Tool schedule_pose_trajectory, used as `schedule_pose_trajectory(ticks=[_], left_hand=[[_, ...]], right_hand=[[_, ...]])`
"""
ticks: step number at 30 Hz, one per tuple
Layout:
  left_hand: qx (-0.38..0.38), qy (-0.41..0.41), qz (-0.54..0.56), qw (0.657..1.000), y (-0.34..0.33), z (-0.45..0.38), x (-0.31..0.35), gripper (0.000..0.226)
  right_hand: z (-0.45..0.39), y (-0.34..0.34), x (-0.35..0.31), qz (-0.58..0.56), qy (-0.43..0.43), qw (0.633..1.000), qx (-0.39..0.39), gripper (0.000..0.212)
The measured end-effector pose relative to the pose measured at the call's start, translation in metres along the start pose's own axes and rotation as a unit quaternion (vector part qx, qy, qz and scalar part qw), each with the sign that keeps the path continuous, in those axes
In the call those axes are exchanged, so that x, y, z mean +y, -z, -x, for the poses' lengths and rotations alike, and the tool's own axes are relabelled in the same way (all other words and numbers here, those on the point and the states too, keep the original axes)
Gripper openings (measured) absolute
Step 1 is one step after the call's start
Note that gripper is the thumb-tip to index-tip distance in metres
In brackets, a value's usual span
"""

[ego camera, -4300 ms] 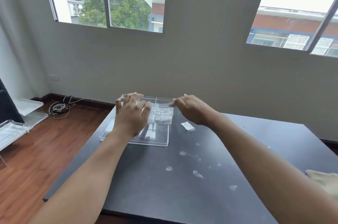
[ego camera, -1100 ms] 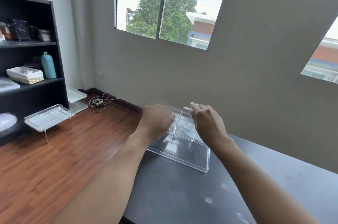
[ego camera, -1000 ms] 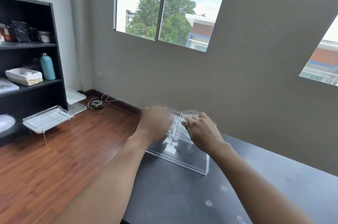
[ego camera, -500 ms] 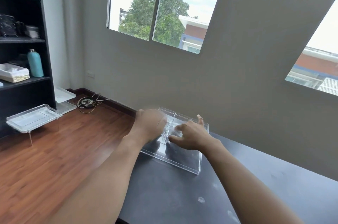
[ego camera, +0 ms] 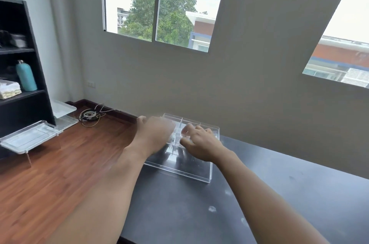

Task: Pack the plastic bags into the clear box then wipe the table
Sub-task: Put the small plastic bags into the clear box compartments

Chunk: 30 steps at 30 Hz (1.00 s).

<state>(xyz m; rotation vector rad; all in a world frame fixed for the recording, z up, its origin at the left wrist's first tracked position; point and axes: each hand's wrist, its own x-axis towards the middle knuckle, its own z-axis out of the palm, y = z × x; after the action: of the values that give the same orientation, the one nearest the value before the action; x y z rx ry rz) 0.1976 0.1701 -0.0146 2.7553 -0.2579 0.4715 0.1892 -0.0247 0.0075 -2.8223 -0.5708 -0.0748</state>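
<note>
Fingers point(ego camera: 189, 130) of the right hand point(ego camera: 201, 144) are being curled loosely down into the clear box point(ego camera: 191, 170), over its middle compartments; whether anything is being pinched cannot be told. At frame centre, the left hand point(ego camera: 154, 136) is being blurred, its grip unreadable, against the box's left side. The box, hard transparent plastic with thin dividers, is being kept at the far left corner of the dark matte table point(ego camera: 299, 194), close to both edges. Open tabletop is being left toward the lower right, speckled with pale smudges point(ego camera: 212, 208). Plastic bags cannot be made out.
</note>
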Motion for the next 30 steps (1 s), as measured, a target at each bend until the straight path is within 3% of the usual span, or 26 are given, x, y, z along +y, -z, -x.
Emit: schedule_pose_trajectory(ticks=[9,16,19,22,24,26,30], left_hand=[[0.136,-0.025,0.011,0.990,-0.003,0.001,-0.008,0.033],[0.152,-0.034,0.030,0.987,0.000,0.002,-0.005,0.024],[0.169,-0.047,0.045,0.983,0.004,0.004,-0.003,0.019],[0.179,-0.064,0.052,0.980,0.008,0.006,-0.004,0.014],[0.173,-0.082,0.060,0.980,0.009,0.006,-0.004,0.011],[0.167,-0.099,0.062,0.979,0.008,0.007,-0.003,0.010],[0.176,-0.134,0.064,0.973,0.010,0.005,0.001,0.008]], right_hand=[[0.000,0.005,-0.003,-0.016,-0.020,0.999,-0.027,0.042],[-0.005,0.006,-0.003,-0.075,-0.030,0.997,-0.005,0.057],[-0.003,0.008,0.004,-0.164,-0.023,0.982,0.086,0.062],[0.014,0.007,0.004,-0.140,0.030,0.961,0.236,0.039],[0.034,0.005,0.002,-0.110,0.072,0.947,0.292,0.028],[0.057,0.003,0.003,-0.085,0.117,0.954,0.263,0.028],[0.093,-0.004,0.005,-0.016,0.155,0.979,0.129,0.037]])
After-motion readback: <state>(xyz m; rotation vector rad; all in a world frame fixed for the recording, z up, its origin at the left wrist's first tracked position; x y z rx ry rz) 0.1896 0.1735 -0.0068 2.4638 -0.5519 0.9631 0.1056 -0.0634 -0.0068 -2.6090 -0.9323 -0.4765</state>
